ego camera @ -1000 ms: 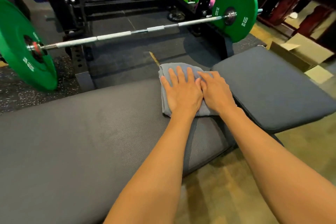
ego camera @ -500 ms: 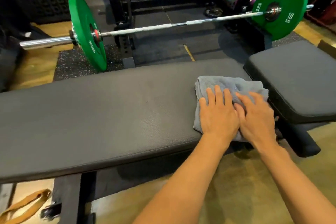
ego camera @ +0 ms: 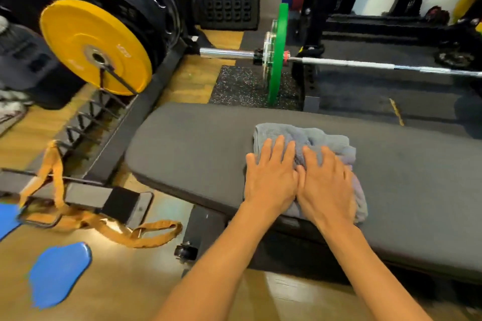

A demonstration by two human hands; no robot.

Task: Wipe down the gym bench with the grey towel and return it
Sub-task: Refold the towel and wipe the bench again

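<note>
We find both hands flat at frame centre, fingers straight: left hand (ego camera: 270, 177) and right hand (ego camera: 326, 182) press the towel (ego camera: 320, 138) onto the bench (ego camera: 187, 143).

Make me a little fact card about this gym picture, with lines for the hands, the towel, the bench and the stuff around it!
hands: left hand and right hand lie side by side, fingers straight, pressing on the towel
towel: grey towel, bunched up, on the bench pad
bench: dark grey bench, pad lying flat
behind the bench: barbell with a green plate
far left: yellow plate on a rack
floor: tan strap by the bench frame
</note>
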